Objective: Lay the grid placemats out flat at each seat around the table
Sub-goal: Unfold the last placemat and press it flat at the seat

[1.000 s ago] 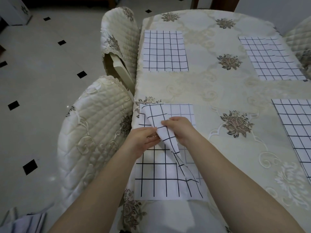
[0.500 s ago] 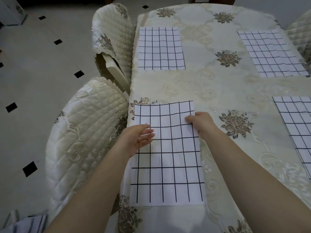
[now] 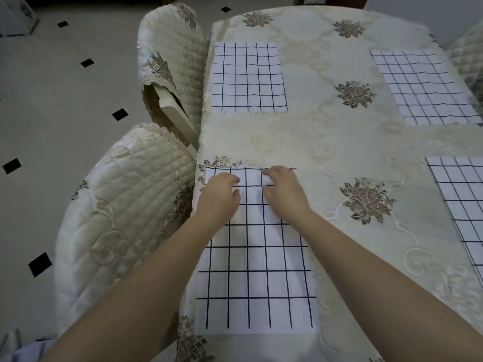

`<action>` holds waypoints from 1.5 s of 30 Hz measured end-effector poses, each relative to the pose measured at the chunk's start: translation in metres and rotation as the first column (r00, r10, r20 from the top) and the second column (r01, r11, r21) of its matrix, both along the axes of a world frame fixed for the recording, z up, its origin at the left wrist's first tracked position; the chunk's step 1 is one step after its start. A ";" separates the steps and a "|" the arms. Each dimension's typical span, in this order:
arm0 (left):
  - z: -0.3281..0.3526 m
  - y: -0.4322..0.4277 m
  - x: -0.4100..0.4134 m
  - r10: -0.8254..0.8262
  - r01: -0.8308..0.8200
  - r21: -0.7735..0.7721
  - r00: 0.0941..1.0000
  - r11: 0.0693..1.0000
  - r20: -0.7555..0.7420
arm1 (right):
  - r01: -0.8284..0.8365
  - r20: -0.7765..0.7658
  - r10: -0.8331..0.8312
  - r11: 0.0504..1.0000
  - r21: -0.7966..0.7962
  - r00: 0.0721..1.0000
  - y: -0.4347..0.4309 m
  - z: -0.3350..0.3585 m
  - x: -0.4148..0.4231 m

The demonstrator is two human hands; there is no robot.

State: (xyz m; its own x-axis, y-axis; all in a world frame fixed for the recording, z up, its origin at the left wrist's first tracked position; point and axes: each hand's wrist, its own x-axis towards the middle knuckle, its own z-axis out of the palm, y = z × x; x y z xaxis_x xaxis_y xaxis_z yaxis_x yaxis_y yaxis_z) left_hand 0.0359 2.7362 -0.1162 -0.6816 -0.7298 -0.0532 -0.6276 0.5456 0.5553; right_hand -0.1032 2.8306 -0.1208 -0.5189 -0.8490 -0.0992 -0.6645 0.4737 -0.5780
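Four grid placemats on surface [image 3: 326,142]. Nearest placemat [image 3: 257,270] flat at 6 o'clock, by my seat at near-left edge. My left hand [image 3: 219,197] and right hand [image 3: 283,194] both palm-down on its far end, fingers loosely curled, pressing cloth, gripping nothing. Second placemat [image 3: 248,77] flat at 11 o'clock. Third placemat [image 3: 423,87] at 1 o'clock. Fourth placemat [image 3: 462,205] at 3 o'clock, partly out of frame. Two quilted chairs at 9 o'clock: near chair [image 3: 117,218], far chair [image 3: 170,53].

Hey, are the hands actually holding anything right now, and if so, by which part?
Nothing is gripped. The left hand and right hand lie palms down on the far end of the nearest placemat.
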 end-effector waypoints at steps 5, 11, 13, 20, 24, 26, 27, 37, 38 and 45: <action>-0.013 -0.008 -0.016 -0.089 0.126 -0.136 0.963 0.983 0.253 | -0.198 -0.175 0.245 0.949 0.246 0.954 -0.019 -0.019 0.017; -0.029 -0.015 -0.005 -0.111 0.148 -0.056 0.900 0.987 0.420 | -0.191 -0.205 0.277 0.913 0.361 0.939 -0.010 -0.026 0.008; -0.034 -0.016 0.001 -0.092 0.137 -0.072 0.895 0.988 0.436 | -0.157 -0.200 0.234 0.927 0.341 0.951 -0.002 -0.026 0.000; -0.032 -0.019 0.022 -0.027 0.100 -0.186 0.932 0.977 0.361 | 0.015 -0.231 0.070 0.938 0.347 0.970 0.031 -0.025 -0.017; -0.014 0.004 0.028 -0.067 0.114 -0.133 0.947 0.985 0.313 | -0.010 -0.205 0.081 0.945 0.327 0.975 0.041 -0.015 0.007; -0.005 0.023 0.032 -0.124 0.146 -0.050 0.943 0.988 0.309 | -0.073 -0.203 0.133 0.958 0.276 0.970 0.048 -0.011 0.031; -0.002 0.034 0.034 -0.167 0.182 -0.017 0.932 0.983 0.322 | -0.109 -0.200 0.165 0.958 0.266 0.966 0.052 -0.008 0.044; -0.004 0.091 0.083 -0.343 0.325 0.127 0.794 0.937 0.502 | -0.160 -0.116 0.231 0.887 0.434 0.966 0.116 -0.014 0.099; -0.003 0.090 0.088 -0.330 0.308 0.130 0.804 0.943 0.494 | -0.141 -0.124 0.213 0.892 0.429 0.969 0.122 -0.014 0.096; 0.002 0.085 0.113 -0.297 0.268 0.129 0.835 0.955 0.463 | -0.076 -0.120 0.146 0.888 0.453 0.982 0.152 -0.007 0.079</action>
State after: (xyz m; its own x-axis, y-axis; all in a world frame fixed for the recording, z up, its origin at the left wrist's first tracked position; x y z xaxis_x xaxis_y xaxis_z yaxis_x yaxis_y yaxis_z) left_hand 0.1488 2.8215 -0.1140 -0.7390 -0.4951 -0.4568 -0.6448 0.7164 0.2666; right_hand -0.0247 2.9829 -0.1282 -0.4618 -0.7866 -0.4098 -0.7886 0.5756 -0.2164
